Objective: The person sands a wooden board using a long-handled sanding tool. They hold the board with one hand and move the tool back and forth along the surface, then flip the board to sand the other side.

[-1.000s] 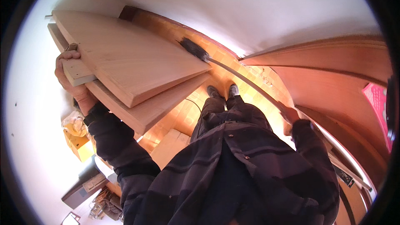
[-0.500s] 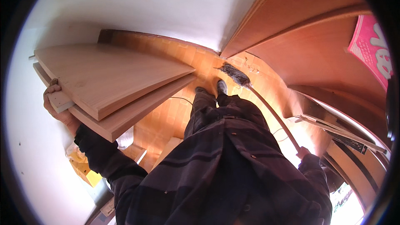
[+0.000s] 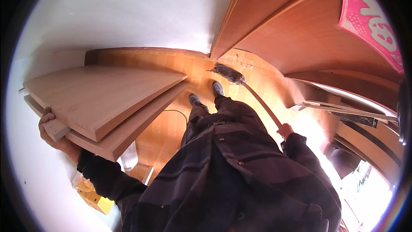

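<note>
My right hand (image 3: 284, 130) is closed round the wooden handle of a mop (image 3: 262, 103). Its grey, shaggy head (image 3: 229, 73) rests on the floor beyond my feet. At the left, my left hand (image 3: 64, 146) is wrapped round a short pale wooden block (image 3: 56, 129) at the near left corner of two broad wooden boards. The upper board (image 3: 107, 94) lies over the lower board (image 3: 133, 131), slightly offset, with a narrow gap along the right side. Part of my left fingers is hidden behind the block; what supports the boards is out of sight.
A white wall (image 3: 141, 13) rises ahead, meeting a reddish-brown wooden door (image 3: 279, 21). A pink sign (image 3: 365, 21) hangs at the right. Thin strips (image 3: 347, 109) and planks lean at the right. A dark cable (image 3: 182, 114) crosses the wood floor; a yellow box (image 3: 96, 199) sits lower left.
My right hand has moved up and left along with the mop handle. The view has shifted, so boards and walls appear displaced; my left hand keeps its hold, and the mop head is still on the floor.
</note>
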The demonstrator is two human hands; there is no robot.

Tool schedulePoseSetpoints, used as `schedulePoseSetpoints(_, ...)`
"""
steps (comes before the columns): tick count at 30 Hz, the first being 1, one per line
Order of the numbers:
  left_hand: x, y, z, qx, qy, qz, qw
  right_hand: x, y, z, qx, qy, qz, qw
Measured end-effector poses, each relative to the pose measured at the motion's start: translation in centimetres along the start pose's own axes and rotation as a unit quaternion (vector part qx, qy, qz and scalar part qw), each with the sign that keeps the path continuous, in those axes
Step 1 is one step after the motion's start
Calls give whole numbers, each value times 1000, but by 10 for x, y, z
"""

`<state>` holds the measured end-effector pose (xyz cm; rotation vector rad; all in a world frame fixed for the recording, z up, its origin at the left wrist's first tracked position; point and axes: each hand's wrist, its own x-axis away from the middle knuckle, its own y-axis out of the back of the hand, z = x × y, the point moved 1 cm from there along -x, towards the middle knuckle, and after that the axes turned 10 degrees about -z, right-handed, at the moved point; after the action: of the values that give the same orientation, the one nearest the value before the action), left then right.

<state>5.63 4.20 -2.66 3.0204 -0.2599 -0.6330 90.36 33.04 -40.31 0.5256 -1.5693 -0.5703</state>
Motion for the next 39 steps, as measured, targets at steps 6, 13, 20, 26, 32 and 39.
schedulePoseSetpoints(6, 4, -11, -7, 14, 53, -68, 996, 113, 1, -44, 100, -28, -61, 993)
schedulePoseSetpoints(13, 15, -12, -3, -75, -131, 13, 989, 200, -20, -17, 45, -37, -110, 992)
schedulePoseSetpoints(20, 2, -11, 4, -42, -103, -18, 994, 194, -45, 51, -12, 61, -125, 990)
schedulePoseSetpoints(26, 10, -26, -10, -50, -35, -78, 995, 130, -48, 132, 4, 149, -132, 980)
schedulePoseSetpoints(32, 12, -33, -14, -22, -44, -69, 996, 37, -45, 263, 24, 242, -114, 963)
schedulePoseSetpoints(39, 7, -28, -9, -60, -60, -48, 995, -32, -65, 322, -27, 232, -103, 967)
